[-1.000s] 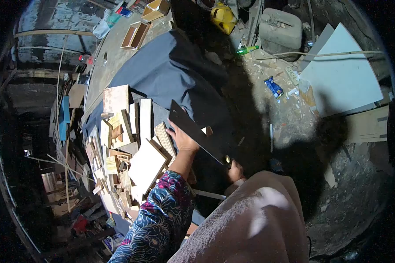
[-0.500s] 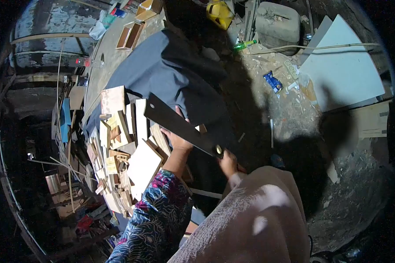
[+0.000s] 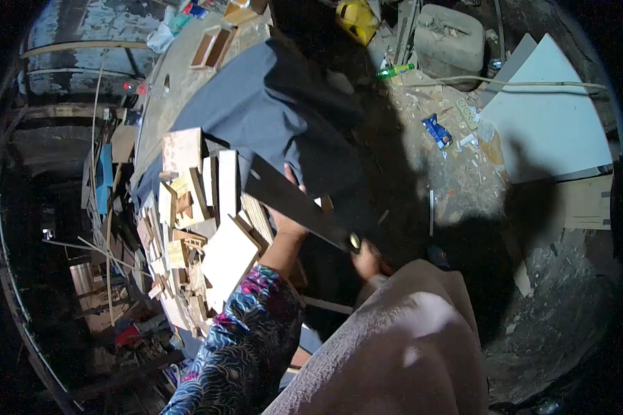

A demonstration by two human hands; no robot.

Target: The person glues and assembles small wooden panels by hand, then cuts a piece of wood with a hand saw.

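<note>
A hand saw (image 3: 298,207) runs diagonally over the dark cloth (image 3: 256,104), its wide end at the upper left. My right hand (image 3: 368,260) is closed round its handle at the lower right. Beneath the blade lies my left hand (image 3: 289,220), partly covered by it, with fingertips showing above the blade's upper edge. What my left hand presses or holds is hidden. A small wood piece (image 3: 324,203) shows just past the blade. Beside my left hand are striped wood strips (image 3: 257,218) and a pale board (image 3: 230,256).
Wood offcuts (image 3: 182,194) are heaped on the left. Open wooden boxes (image 3: 212,48) stand at the table's far end. On the floor at the right are a green bottle (image 3: 395,71), a dusty jerrycan (image 3: 450,40), a blue wrapper (image 3: 437,131) and a large white panel (image 3: 554,111).
The view has shifted slightly, so most things appear a little further right. The saw and my right hand have moved slightly right and down in view; both hands keep much the same pose.
</note>
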